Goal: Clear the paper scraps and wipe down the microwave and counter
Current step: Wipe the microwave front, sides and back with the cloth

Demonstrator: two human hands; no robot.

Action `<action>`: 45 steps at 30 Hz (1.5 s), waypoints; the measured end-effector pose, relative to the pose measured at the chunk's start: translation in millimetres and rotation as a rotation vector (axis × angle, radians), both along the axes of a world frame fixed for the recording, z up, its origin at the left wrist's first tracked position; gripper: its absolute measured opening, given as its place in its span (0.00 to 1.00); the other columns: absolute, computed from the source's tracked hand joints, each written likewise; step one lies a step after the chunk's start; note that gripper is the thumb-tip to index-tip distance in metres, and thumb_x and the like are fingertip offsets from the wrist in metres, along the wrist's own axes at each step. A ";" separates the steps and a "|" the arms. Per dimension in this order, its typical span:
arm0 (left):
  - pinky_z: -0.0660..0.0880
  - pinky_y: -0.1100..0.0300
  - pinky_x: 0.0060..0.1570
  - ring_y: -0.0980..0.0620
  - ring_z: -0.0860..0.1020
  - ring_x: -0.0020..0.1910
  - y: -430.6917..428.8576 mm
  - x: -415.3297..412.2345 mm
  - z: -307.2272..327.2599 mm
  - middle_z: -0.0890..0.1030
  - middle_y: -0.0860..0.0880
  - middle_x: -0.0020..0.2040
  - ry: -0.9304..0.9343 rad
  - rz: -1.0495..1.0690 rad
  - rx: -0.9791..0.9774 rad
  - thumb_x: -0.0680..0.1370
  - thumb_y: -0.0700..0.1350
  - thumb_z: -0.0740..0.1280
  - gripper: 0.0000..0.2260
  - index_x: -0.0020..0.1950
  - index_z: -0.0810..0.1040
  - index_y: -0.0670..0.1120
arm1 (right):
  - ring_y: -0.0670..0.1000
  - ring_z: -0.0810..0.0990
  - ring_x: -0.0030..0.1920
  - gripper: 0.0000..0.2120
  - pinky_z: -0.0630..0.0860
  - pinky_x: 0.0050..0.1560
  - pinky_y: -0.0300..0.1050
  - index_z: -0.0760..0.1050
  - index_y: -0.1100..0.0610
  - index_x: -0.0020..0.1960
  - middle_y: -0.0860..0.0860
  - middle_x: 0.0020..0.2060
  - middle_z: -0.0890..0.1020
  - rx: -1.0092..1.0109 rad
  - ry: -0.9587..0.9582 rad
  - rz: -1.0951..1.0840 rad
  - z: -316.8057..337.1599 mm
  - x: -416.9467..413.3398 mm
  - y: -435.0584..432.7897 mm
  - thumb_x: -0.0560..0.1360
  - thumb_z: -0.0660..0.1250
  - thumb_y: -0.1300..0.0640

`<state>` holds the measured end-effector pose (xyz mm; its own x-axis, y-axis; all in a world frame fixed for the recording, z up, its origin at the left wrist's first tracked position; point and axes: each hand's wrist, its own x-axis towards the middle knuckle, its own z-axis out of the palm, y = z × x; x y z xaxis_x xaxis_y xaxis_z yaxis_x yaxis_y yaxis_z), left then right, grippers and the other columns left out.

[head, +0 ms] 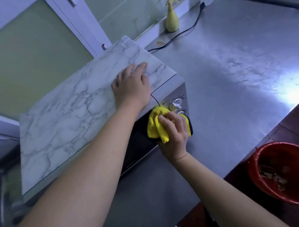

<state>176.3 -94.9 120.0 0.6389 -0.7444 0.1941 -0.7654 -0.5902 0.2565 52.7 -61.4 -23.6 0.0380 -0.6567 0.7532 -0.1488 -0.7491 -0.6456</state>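
While we are looking down over the steel worktop (pixel 229 67), we are resting our left hand (pixel 132 86) flat on the marble-patterned top (pixel 68 120) of the microwave (pixel 169 84). Its fingers are lying straight and slightly spread toward the back right corner, so that grip is wide and holding nothing. Our right hand (pixel 173 134) is pressing a yellow cloth (pixel 156 128) against the front of the microwave, and here the grip is curling round the bunched fabric with the thumb lying over the folds. A dark edge of the cloth is showing past the fingers on the right. The cloth is sitting where the dark door (pixel 139 143) is meeting the silver control panel, just below the two round knobs (pixel 176 102), and touching the lower one.

The microwave is standing at the left end of the worktop, beside a cabinet door (pixel 31 50) with a pale green panel. Behind it a black cable (pixel 184 32) is trailing across the steel toward the wall, passing close to a yellow spray bottle (pixel 171 19) that is standing upright by the wall ledge. Off the worktop's near right edge, well apart from the microwave, a red bucket (pixel 260 160) is sitting lower down, and pale and brownish scraps (pixel 271 175) are lying in its bottom; we cannot tell whether they are paper. Glare is washing over the right side of the steel.
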 end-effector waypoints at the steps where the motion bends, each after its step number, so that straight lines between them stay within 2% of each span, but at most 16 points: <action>1: 0.55 0.50 0.73 0.50 0.61 0.75 0.1 0.1 -0.6 0.66 0.54 0.76 -0.003 -0.001 0.001 0.82 0.48 0.53 0.19 0.72 0.69 0.62 | 0.60 0.78 0.46 0.15 0.75 0.47 0.51 0.75 0.56 0.57 0.55 0.53 0.77 0.010 0.029 -0.004 -13.9 -1.2 -0.8 0.72 0.72 0.65; 4: 0.55 0.50 0.73 0.50 0.61 0.75 -0.7 0.4 -0.9 0.66 0.54 0.76 -0.010 0.003 0.002 0.82 0.48 0.53 0.19 0.72 0.69 0.62 | 0.61 0.80 0.44 0.28 0.77 0.39 0.47 0.73 0.54 0.54 0.53 0.53 0.76 0.186 0.196 0.040 -52.5 -11.0 3.1 0.60 0.77 0.70; 8: 0.54 0.50 0.72 0.51 0.61 0.75 -0.1 0.2 -2.2 0.66 0.54 0.76 -0.009 0.007 0.005 0.82 0.49 0.53 0.19 0.71 0.69 0.62 | 0.60 0.81 0.38 0.16 0.76 0.30 0.47 0.69 0.52 0.49 0.58 0.45 0.81 0.412 0.419 0.143 -70.2 -29.8 12.7 0.62 0.65 0.53; 12: 0.54 0.50 0.72 0.50 0.61 0.74 -0.1 1.4 -1.3 0.66 0.54 0.76 0.005 0.005 0.000 0.82 0.49 0.53 0.19 0.71 0.70 0.62 | 0.62 0.79 0.43 0.14 0.74 0.40 0.48 0.77 0.60 0.48 0.54 0.47 0.78 0.680 0.471 0.296 -58.7 -37.1 5.5 0.63 0.70 0.61; 14: 0.54 0.50 0.73 0.50 0.62 0.74 0.4 1.3 -1.7 0.67 0.54 0.75 0.008 0.002 -0.007 0.82 0.49 0.54 0.19 0.71 0.70 0.62 | 0.59 0.78 0.47 0.15 0.75 0.46 0.50 0.79 0.60 0.49 0.50 0.47 0.76 0.819 0.388 0.375 -43.8 -52.4 -1.3 0.63 0.64 0.60; 17: 0.55 0.50 0.72 0.50 0.62 0.74 0.6 1.9 -2.2 0.67 0.54 0.75 0.005 0.003 -0.019 0.82 0.49 0.54 0.19 0.71 0.71 0.62 | 0.52 0.79 0.51 0.23 0.75 0.52 0.44 0.82 0.55 0.51 0.49 0.49 0.81 0.817 0.198 0.396 -10.8 -85.5 -12.0 0.60 0.58 0.59; 20: 0.55 0.51 0.72 0.50 0.63 0.73 -0.7 1.5 -1.8 0.68 0.54 0.75 0.006 0.007 -0.026 0.81 0.49 0.54 0.19 0.70 0.71 0.62 | 0.44 0.82 0.43 0.20 0.77 0.42 0.34 0.82 0.46 0.47 0.43 0.40 0.84 0.966 -0.088 0.361 19.2 -106.7 -28.8 0.61 0.61 0.62; 23: 0.55 0.51 0.72 0.50 0.63 0.73 -1.0 1.0 -1.4 0.68 0.55 0.75 0.005 0.014 -0.023 0.81 0.49 0.55 0.19 0.70 0.71 0.62 | 0.47 0.84 0.42 0.16 0.79 0.40 0.38 0.83 0.51 0.51 0.47 0.41 0.86 1.095 -0.233 0.440 40.7 -108.4 -53.0 0.65 0.71 0.65; 27: 0.57 0.51 0.73 0.50 0.64 0.72 -1.2 0.1 -1.3 0.69 0.56 0.74 0.001 0.009 -0.033 0.81 0.49 0.55 0.19 0.70 0.72 0.61 | 0.56 0.86 0.48 0.12 0.83 0.49 0.51 0.84 0.53 0.50 0.55 0.46 0.87 1.217 -0.194 0.686 58.8 -95.9 -67.2 0.70 0.76 0.65; 29: 0.58 0.51 0.73 0.50 0.64 0.72 -1.3 1.3 -1.6 0.70 0.56 0.73 0.002 0.009 -0.039 0.81 0.49 0.55 0.18 0.69 0.72 0.61 | 0.53 0.86 0.50 0.12 0.82 0.51 0.49 0.85 0.50 0.49 0.51 0.46 0.87 1.072 -0.130 0.631 64.3 -90.8 -66.8 0.70 0.73 0.65; 31: 0.58 0.51 0.72 0.50 0.65 0.72 -1.2 3.0 -2.8 0.70 0.57 0.73 0.004 0.010 -0.040 0.81 0.50 0.55 0.18 0.69 0.72 0.62 | 0.48 0.85 0.51 0.16 0.79 0.51 0.42 0.85 0.50 0.50 0.47 0.47 0.87 0.776 -0.008 0.551 70.2 -87.7 -68.4 0.69 0.68 0.64; 34: 0.58 0.50 0.71 0.50 0.65 0.71 -2.2 5.3 -4.8 0.70 0.57 0.72 0.000 -0.004 -0.047 0.80 0.50 0.55 0.18 0.68 0.72 0.62 | 0.55 0.80 0.53 0.21 0.73 0.53 0.46 0.85 0.56 0.54 0.50 0.53 0.84 0.302 0.297 0.448 65.7 -78.9 -79.5 0.66 0.63 0.68; 36: 0.58 0.50 0.71 0.50 0.65 0.71 -1.9 6.6 -5.5 0.70 0.57 0.72 -0.002 -0.003 -0.050 0.80 0.51 0.54 0.18 0.68 0.72 0.62 | 0.58 0.77 0.49 0.21 0.67 0.50 0.43 0.85 0.57 0.54 0.53 0.52 0.83 0.131 0.410 0.409 56.8 -72.5 -86.8 0.66 0.60 0.64; 39: 0.58 0.50 0.71 0.50 0.65 0.71 -2.1 7.5 -7.1 0.71 0.57 0.72 -0.004 0.000 -0.052 0.80 0.51 0.54 0.19 0.68 0.72 0.62 | 0.60 0.77 0.47 0.19 0.68 0.48 0.43 0.84 0.59 0.55 0.55 0.52 0.83 0.025 0.422 0.356 36.1 -69.6 -94.1 0.69 0.61 0.64; 42: 0.58 0.50 0.71 0.50 0.65 0.72 -2.8 6.8 -7.2 0.70 0.57 0.72 0.000 -0.001 -0.049 0.80 0.51 0.54 0.19 0.69 0.71 0.62 | 0.63 0.79 0.48 0.17 0.77 0.45 0.52 0.85 0.61 0.54 0.58 0.51 0.83 0.104 0.430 0.298 12.9 -76.2 -99.8 0.70 0.62 0.67; 45: 0.57 0.50 0.71 0.50 0.64 0.72 -2.2 6.2 -6.5 0.70 0.57 0.72 0.000 0.004 -0.047 0.80 0.50 0.54 0.19 0.69 0.71 0.62 | 0.65 0.80 0.49 0.19 0.78 0.45 0.59 0.84 0.61 0.56 0.60 0.52 0.82 0.170 0.387 0.308 2.3 -86.2 -95.4 0.68 0.66 0.72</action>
<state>182.5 -97.0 113.4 0.6419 -0.7319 0.2286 -0.7631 -0.5804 0.2843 -33.5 -156.7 -21.3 0.5029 -0.6831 0.5295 -0.1902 -0.6851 -0.7032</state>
